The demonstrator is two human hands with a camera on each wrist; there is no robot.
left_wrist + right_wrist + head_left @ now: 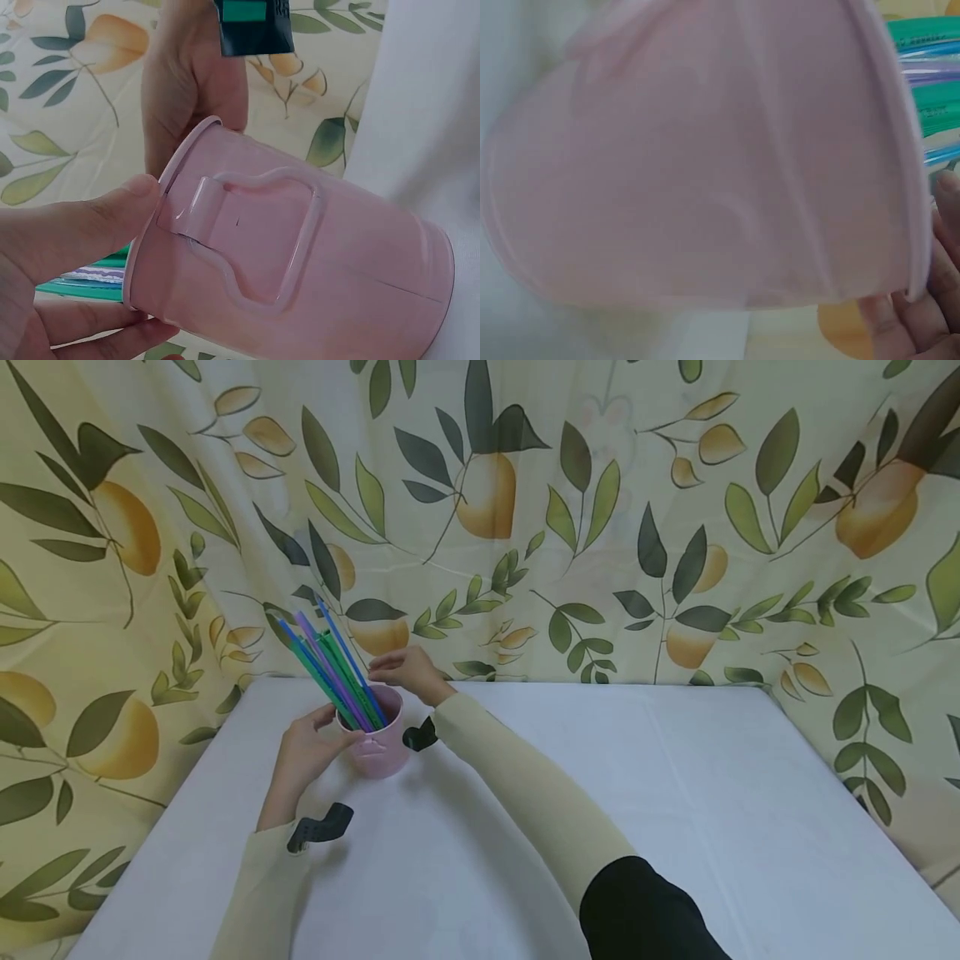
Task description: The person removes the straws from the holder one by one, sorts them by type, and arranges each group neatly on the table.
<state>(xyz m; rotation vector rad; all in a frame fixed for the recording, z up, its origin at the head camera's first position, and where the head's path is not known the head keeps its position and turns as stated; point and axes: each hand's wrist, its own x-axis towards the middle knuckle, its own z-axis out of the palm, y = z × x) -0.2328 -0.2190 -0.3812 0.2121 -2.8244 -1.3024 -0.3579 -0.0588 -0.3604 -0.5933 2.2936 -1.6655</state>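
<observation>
A pink bucket (381, 758) with a small wire handle stands on the white table. Slim green, blue and purple sticks (347, 681), possibly pens, lean to the left in it. My left hand (303, 756) holds the near-left rim; in the left wrist view its thumb (142, 187) presses the rim, with fingers on the far side. At the back right of the rim is my right hand (412, 674). The right wrist view shows its fingers (922, 322) at the rim, the thumb tip near the opening; the palm is out of sight.
The white tabletop (712, 810) spreads to the right and front. A curtain (555, 602) printed with fruit and leaves hangs behind the table and along its left side. Black straps (321, 828) sit at both wrists.
</observation>
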